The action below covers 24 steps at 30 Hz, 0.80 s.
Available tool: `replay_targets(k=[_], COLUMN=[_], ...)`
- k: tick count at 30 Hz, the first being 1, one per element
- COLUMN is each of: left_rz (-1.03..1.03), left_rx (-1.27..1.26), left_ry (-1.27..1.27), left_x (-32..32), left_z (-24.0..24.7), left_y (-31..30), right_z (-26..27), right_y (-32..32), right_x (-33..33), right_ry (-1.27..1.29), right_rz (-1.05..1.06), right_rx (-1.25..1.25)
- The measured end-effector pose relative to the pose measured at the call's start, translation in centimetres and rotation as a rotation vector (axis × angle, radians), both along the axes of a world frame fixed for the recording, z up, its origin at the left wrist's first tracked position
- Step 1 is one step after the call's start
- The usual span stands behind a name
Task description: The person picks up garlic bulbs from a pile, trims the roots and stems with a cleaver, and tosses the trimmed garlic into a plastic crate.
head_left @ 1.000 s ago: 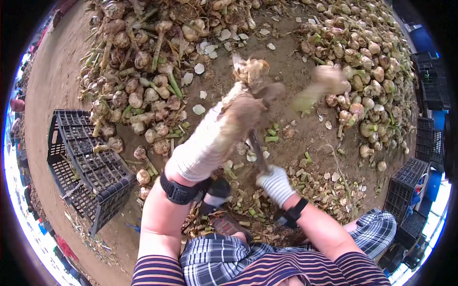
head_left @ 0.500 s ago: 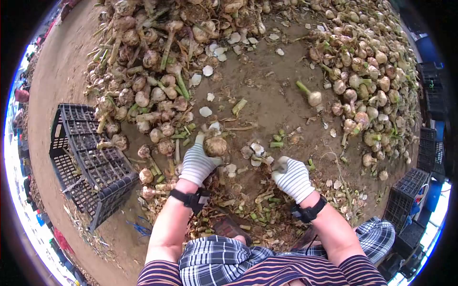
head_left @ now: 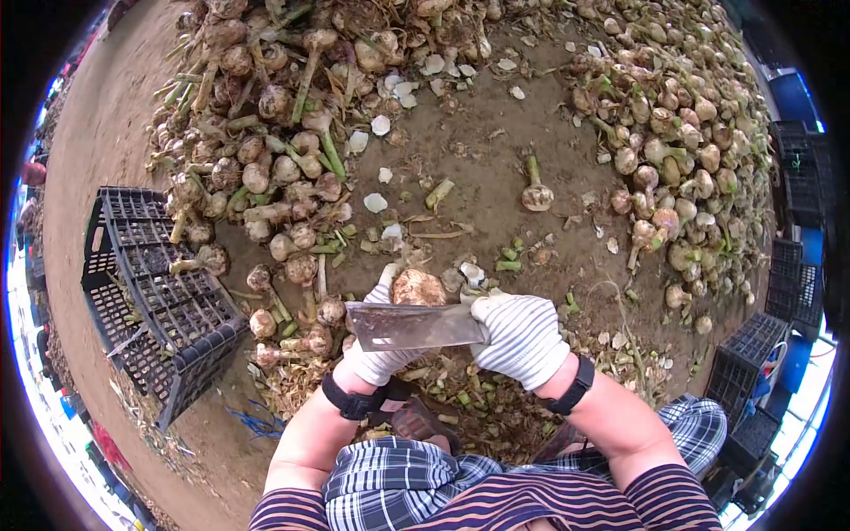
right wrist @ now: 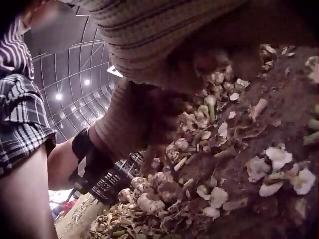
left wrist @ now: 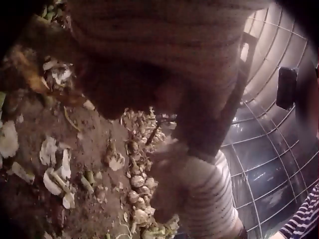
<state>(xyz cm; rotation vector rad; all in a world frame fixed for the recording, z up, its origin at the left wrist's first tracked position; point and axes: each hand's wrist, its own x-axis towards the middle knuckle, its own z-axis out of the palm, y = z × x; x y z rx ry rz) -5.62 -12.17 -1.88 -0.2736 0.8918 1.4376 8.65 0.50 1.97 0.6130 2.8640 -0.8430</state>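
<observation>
My gloved left hand (head_left: 376,361) holds a garlic bulb (head_left: 420,288) low over the ground, its thumb side along the bulb's left edge. The right hand (head_left: 522,338), also in a striped white glove, grips a broad-bladed knife (head_left: 412,327). That blade reaches leftward across the left hand, right at the bulb's near side, and hides most of the left fingers. In the left wrist view the right glove (left wrist: 212,191) shows beyond the dark blade edge. The right wrist view catches the left glove (right wrist: 122,117) in shadow.
Piled garlic with stems (head_left: 257,173) lies to the left, and a larger heap of bulbs (head_left: 699,168) to the right. One stemmed bulb (head_left: 537,196) sits between them. A black crate (head_left: 168,292) tilts at the left. Cut stem pieces and peelings (head_left: 478,389) litter the ground near my feet.
The left hand swung back from a blurred forward reach to a garlic bulb, which it now holds nearer me. The right hand brought the knife across it. A stemmed bulb came to rest at right.
</observation>
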Motion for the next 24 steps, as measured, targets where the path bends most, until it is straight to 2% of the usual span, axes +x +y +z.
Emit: replay_targets(k=[2, 3, 4, 6, 7, 8, 9, 10, 11, 12, 13, 14, 15, 16, 17, 18, 19, 20, 22, 24], left_rz=[-0.034, -0.026, -0.023, -0.432, -0.548, -0.466, -0.354, -0.261, -0.183, -0.342, -0.329, -0.308, -0.145, 0.061, 0.069, 0.073, 0.005, -0.141, -0.045, -0.094], left_rx=[0.074, -0.022, -0.02, 0.199, 0.38, 0.434, 0.217, 0.027, 0.088, 0.019, -0.034, -0.087, -0.011, 0.051, 0.005, -0.041, -0.057, -0.117, 0.182, 0.109], left_ry=[0.22, 0.03, 0.032, 0.761, 1.123, 1.16, 1.079, 0.985, 1.511, 1.778, 1.704, 1.637, 1.436, 1.046, 0.907, 0.766, 0.679, 0.478, 0.234, 0.176], left_x=[0.5, 0.9, 0.9, 0.6, -0.3, -0.9, -1.1, -0.9, -2.0, -3.3, -3.4, -3.6, -3.6, -2.8, -3.0, -3.2, -3.2, -3.7, -2.8, -2.6], left_z=[-1.2, -1.3, 0.1, 4.3, 6.9, 6.2, 5.3, 3.9, 1.6, 0.5, 0.7, 0.8, -0.1, 0.2, 0.6, 1.1, 2.8, 3.4, 2.0, 2.5], left_y=[-1.0, -1.6, -1.8, -1.8, -1.1, -0.6, -0.4, 0.0, 0.3, 0.0, -0.2, -0.2, -0.3, -0.3, -0.3, -0.3, 0.1, -0.6, -0.7, -0.7], right_z=[-0.9, -1.5, -2.0, -3.2, -4.8, -6.3, -6.2, -5.7, -5.4, -5.0, -4.5, -4.2, -3.9, -3.7, -3.7, -3.2, -3.1, -3.1, -2.8, -3.5], right_y=[-0.3, -0.3, 0.3, 2.0, 2.0, 2.5, 1.9, 1.4, 2.2, 2.5, 2.1, 1.9, 1.9, 1.8, 1.2, 0.7, 0.1, -0.3, -0.2, 0.2], right_x=[0.2, 0.2, 0.2, 1.1, 3.3, 4.7, 5.3, 5.7, 5.0, 4.6, 4.6, 4.2, 3.7, 3.4, 3.4, 3.4, 3.4, 3.4, 3.4, 3.5], right_ry=[-0.013, -0.02, -0.018, -0.497, -0.579, -0.646, -0.545, -0.557, -0.449, -0.351, -0.353, -0.252, -0.147, -0.046, -0.043, -0.039, -0.001, 0.041, 0.021, -0.102], right_rz=[-0.005, -0.004, -0.001, -0.293, -0.344, -0.359, -0.38, -0.387, -0.473, -0.554, -0.561, -0.626, -0.683, -0.735, -0.793, -0.728, -0.723, -0.717, -0.669, -0.472], right_rx=[-0.002, 0.003, 0.004, -0.126, -0.099, -0.054, 0.046, 0.037, -0.004, -0.055, -0.061, -0.222, -0.378, -0.534, -0.687, -0.758, -0.78, -0.801, -0.77, -0.474])
